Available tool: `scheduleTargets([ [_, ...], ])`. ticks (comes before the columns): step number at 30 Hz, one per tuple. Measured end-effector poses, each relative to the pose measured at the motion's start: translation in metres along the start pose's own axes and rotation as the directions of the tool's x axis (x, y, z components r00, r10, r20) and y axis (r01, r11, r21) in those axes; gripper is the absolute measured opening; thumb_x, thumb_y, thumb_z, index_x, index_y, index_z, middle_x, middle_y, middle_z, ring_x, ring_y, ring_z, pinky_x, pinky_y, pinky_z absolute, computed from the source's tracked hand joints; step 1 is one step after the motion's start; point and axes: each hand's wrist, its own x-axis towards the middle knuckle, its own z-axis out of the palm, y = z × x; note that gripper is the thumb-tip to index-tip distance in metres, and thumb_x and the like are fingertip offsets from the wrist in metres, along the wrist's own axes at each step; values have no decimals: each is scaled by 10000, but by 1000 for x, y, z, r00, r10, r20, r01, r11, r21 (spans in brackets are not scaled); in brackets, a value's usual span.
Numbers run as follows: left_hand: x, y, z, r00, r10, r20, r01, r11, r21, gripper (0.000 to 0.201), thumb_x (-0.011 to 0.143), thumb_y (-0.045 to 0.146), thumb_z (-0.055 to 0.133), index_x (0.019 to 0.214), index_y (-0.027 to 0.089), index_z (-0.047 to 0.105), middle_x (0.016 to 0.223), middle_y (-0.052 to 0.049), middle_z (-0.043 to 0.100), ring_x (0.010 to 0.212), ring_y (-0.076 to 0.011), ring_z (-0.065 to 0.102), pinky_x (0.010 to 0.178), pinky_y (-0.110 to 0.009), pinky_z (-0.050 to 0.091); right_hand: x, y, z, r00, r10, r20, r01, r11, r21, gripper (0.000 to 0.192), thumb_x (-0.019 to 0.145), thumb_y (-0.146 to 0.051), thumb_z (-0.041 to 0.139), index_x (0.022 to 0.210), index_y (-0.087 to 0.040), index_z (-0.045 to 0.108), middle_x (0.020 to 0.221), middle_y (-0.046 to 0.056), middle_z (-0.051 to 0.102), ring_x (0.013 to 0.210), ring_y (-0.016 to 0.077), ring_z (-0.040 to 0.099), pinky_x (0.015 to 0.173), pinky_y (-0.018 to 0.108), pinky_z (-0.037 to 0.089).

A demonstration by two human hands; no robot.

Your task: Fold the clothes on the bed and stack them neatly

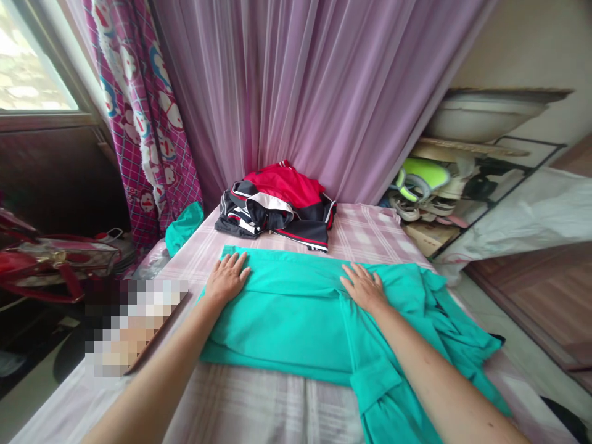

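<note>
A teal garment point(296, 314) lies spread and partly folded on a bed covered with a pale pink checked sheet point(370, 231). My left hand point(226, 277) rests flat on the garment's left part, fingers apart. On a fold near the garment's middle, my right hand point(363, 287) presses flat, palm down. The garment's right side is bunched and hangs toward the bed's right edge. Neither hand grips anything.
A pile of red, black and white clothes point(277, 206) sits at the bed's far end, before a purple curtain point(300, 86). Another teal cloth point(184, 227) lies at the left edge. A red bag point(55, 259) stands left; a shoe rack point(444, 197) right.
</note>
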Motion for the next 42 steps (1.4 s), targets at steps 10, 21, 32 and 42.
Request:
scheduleTargets([
  [10, 9, -6, -4, 994, -19, 107, 14, 999, 50, 610, 976, 553, 289, 1541, 324, 277, 1627, -74, 263, 1502, -324, 185, 1186, -575, 182, 5, -47, -9, 971, -228, 71, 216, 966, 143, 575, 1000, -545, 227, 1529, -343, 326, 1633, 25, 231, 1495, 233, 193, 1184, 566, 119],
  [21, 13, -8, -1, 994, -18, 105, 9, 997, 80, 634, 963, 552, 275, 1550, 311, 254, 1624, -82, 271, 1493, -341, 207, 1169, -606, 192, -8, 103, -2, 942, 335, 29, -333, 941, -62, 618, 1005, -508, 196, 1552, -235, 284, 1630, 75, 238, 1493, 237, 193, 1184, 565, 134],
  [32, 11, -7, 0, 996, -28, 80, 20, 994, 105, 633, 963, 546, 274, 1549, 309, 259, 1619, -69, 287, 1490, -329, 223, 1169, -593, 214, 37, 152, -46, 939, 341, -53, -344, 934, -95, 462, 966, -305, 361, 1372, -221, 565, 1415, 136, 556, 1294, 305, 489, 1019, 472, 397],
  [42, 13, -12, 6, 999, -24, 47, 20, 996, 88, 620, 950, 533, 315, 1535, 327, 301, 1608, -57, 315, 1481, -335, 249, 1157, -603, 232, 54, 165, -20, 932, 359, -44, -360, 932, -43, 397, 946, -367, 465, 1270, -189, 608, 1260, 162, 647, 1164, 295, 585, 951, 450, 421],
])
